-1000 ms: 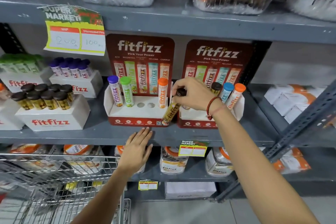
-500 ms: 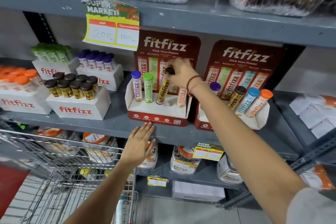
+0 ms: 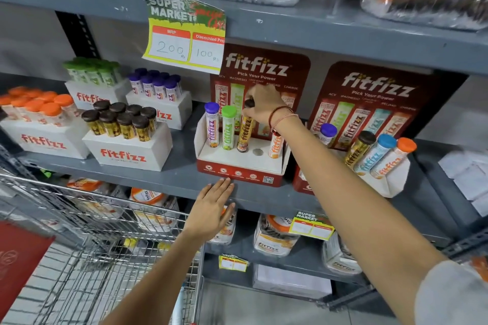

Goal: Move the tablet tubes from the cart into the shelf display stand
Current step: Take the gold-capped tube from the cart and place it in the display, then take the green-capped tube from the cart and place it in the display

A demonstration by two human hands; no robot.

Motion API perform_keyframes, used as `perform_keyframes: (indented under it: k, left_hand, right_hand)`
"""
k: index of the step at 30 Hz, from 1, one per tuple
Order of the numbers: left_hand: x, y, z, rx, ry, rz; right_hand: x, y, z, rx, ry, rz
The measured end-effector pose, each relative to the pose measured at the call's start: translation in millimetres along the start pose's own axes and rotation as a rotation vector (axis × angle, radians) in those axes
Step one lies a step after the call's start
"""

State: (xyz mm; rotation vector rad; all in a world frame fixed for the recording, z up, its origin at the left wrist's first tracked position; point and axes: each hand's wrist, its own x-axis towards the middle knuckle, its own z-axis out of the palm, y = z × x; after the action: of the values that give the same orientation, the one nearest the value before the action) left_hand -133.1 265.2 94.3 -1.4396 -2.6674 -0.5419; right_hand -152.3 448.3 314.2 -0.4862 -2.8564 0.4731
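since half a second ago the gold tube (image 3: pixel 244 131) has gone from tilted to nearly upright, its base now down in the third hole of the left display stand (image 3: pixel 239 165), beside the purple-capped tube (image 3: pixel 212 124) and green-capped tube (image 3: pixel 228 126). head view: the right hand (image 3: pixel 264 105) pinches the gold tube's dark cap from above (one hole beside it is open, then an orange tube (image 3: pixel 274 146)). left hand (image 3: pixel 211 208) lies flat, fingers together, on the shelf edge (image 3: pixel 158 179) above the cart (image 3: pixel 87 232).
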Motion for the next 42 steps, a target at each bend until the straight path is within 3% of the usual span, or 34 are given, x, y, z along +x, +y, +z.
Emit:
perform_keyframes:
  k: [15,18,22,26,35,42]
  left_hand:
    - [-1.0,-0.6,-3.4,0.006,-0.036,0.028]
    - [-2.6,-1.3,-8.0,-0.028,0.005,0.009]
    - [-19.6,-13.1,-21.5,-0.076,0.119,-0.084]
    - [-65.6,-39.9,-28.3,-0.082,0.185,-0.264]
    - [-214.2,-52.9,-12.9,-0.099,0.171,-0.689]
    - [-279.1,-47.3,12.1,-0.078,0.153,-0.758]
  right_hand:
    - [-2.3,3.3,17.8,-0.082,-0.049,-0.024]
    - [-18.6,1.0,17.0,-0.078,0.046,-0.022]
    - [-50.1,-10.5,27.9,-0.088,0.322,-0.125]
    - [-77.2,-32.2,65.1,0.11,0.346,-0.202]
    - [-130.4,-96.8,220.4,0.143,-0.349,-0.34]
    - [-172.6,-104.3,351.6,-0.06,-0.883,-0.305]
